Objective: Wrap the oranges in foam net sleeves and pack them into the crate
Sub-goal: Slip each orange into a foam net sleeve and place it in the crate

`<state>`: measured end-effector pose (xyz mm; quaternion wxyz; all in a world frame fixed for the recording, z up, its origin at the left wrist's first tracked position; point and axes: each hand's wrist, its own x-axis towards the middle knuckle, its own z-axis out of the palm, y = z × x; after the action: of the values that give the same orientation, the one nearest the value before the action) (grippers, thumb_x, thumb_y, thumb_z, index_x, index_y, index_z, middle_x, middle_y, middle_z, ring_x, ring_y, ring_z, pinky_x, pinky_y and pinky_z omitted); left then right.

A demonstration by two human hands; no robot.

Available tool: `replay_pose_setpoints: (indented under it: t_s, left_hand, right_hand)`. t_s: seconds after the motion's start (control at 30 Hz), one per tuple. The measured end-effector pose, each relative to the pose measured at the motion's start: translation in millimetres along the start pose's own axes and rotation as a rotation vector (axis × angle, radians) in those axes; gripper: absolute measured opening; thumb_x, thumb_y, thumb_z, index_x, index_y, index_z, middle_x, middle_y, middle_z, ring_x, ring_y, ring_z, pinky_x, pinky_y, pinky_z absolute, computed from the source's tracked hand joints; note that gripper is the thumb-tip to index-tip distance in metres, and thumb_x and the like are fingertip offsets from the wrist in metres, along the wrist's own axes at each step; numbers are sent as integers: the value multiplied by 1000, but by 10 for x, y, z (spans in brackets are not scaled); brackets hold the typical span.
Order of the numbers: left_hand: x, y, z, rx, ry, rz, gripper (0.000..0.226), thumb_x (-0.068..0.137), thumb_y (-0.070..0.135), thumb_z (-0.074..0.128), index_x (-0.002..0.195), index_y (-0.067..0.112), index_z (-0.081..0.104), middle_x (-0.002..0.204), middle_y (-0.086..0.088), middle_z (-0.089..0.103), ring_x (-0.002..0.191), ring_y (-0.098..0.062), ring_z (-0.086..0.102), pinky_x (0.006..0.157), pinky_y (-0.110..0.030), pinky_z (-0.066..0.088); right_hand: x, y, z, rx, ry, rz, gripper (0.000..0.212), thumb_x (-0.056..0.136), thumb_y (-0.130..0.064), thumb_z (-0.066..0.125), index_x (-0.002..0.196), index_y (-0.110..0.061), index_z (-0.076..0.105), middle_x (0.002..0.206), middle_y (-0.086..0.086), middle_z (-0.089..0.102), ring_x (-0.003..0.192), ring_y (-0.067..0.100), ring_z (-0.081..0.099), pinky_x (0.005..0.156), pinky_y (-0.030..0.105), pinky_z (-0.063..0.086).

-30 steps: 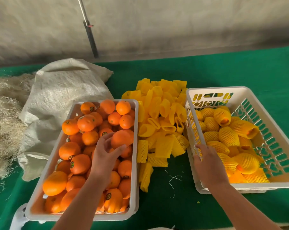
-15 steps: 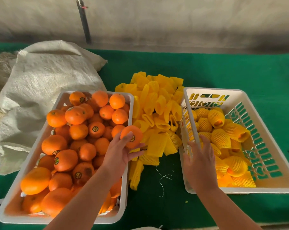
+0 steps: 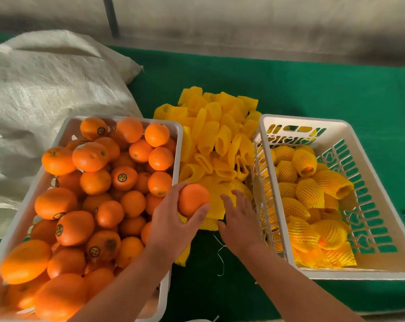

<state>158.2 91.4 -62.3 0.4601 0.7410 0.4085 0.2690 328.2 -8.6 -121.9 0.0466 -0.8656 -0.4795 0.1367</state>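
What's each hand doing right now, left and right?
Left hand: grips a bare orange.
Right hand: open, fingers reaching onto the foam net sleeves, holding nothing.

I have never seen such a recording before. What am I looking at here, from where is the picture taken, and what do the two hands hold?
There is no machine here: a person works with bare hands, and the one picture comes from a camera worn on the head, looking forward and down. On the green cloth-covered table stands a white plastic crate of bare oranges on the left, a pile of yellow foam net sleeves in the middle, and a white slotted plastic crate on the right, which holds oranges already wrapped in sleeves. A white woven sack lies behind the left crate. The left hand holds one bare round orange over the pile's near edge. The right hand holds nothing; its fingers reach to the sleeves.
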Motion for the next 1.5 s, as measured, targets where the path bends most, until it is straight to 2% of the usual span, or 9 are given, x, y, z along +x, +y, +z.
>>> replay_pose_setpoints:
  t_s: [0.1, 0.2, 0.3, 0.4, 0.77, 1.0, 1.17, 1.37, 1.5]
  left_hand:
    - [11, -6, 24, 71, -8, 35, 69, 74, 93, 56, 133, 68, 30, 127, 51, 37, 105, 5, 58, 69, -9, 48]
    - [15, -11, 29, 107, -26, 54, 71, 74, 94, 54, 134, 68, 27, 125, 55, 34, 103, 11, 54, 69, -5, 41]
    - [21, 4, 31, 135, -36, 56, 71, 73, 96, 51, 133, 70, 25, 124, 59, 30, 99, 13, 52, 68, -4, 39]
    - [26, 9, 28, 146, -68, 47, 71, 71, 98, 49, 131, 67, 28, 123, 59, 30, 97, 10, 53, 67, -6, 41]
    - [-176, 289, -132, 123, -519, -2, 66, 73, 78, 70, 129, 61, 39, 122, 36, 47, 98, -9, 65, 70, -16, 55]
    - [-473, 710, -95, -319, -733, -302, 59, 70, 51, 74, 122, 70, 54, 132, 13, 48, 95, -28, 75, 73, -28, 62]
    - [-606, 789, -126, -214, -831, -406, 70, 76, 46, 71, 140, 59, 46, 130, 6, 45, 85, -26, 79, 74, -25, 61]
    - [-645, 923, -259, -183, -632, -566, 61, 84, 31, 74, 138, 19, 50, 113, -15, 64, 81, -31, 77, 83, -42, 64]
    - [-621, 882, -336, -798, -382, -846, 54, 93, 28, 69, 140, 17, 45, 123, -27, 57, 69, -35, 66, 74, -54, 63]
  right_hand:
    - [168, -66, 110, -127, -137, -17, 89, 99, -45, 62, 163, -35, 2, 172, 8, -3, 158, 37, 3, 120, 58, 27]
    - [343, -97, 133, -157, -108, 4, 53, 104, -41, 51, 155, -34, 37, 165, 7, 33, 151, 34, 29, 115, 57, 32]
    - [400, -86, 68, -59, 113, 26, 28, 104, -37, 44, 111, -30, 70, 116, -2, 70, 108, 25, 65, 89, 40, 49]
    - [336, -47, -66, 203, 275, 151, 22, 103, -30, 52, 91, -24, 70, 80, -5, 67, 69, 15, 62, 60, 33, 51]
    - [-236, -88, -665, 419, 341, 122, 11, 92, -35, 76, 93, -33, 65, 79, -19, 58, 67, -6, 54, 57, 8, 33]
    - [-702, -91, -978, 480, 267, -29, 33, 94, -29, 74, 103, -35, 42, 101, -14, 57, 76, 4, 53, 64, 19, 44]
    - [-934, -57, -1064, 350, 258, -221, 26, 96, -16, 67, 98, -32, 46, 122, -11, 55, 96, 8, 56, 75, 26, 53]
    - [-1125, -19, -974, 159, 203, -278, 27, 95, -7, 68, 107, -32, 67, 157, -1, 42, 114, 28, 68, 76, 25, 58]
    - [-1269, -30, -848, 5, 86, -273, 57, 87, -2, 71, 130, -38, 68, 166, 5, 32, 113, 34, 70, 81, 33, 59]
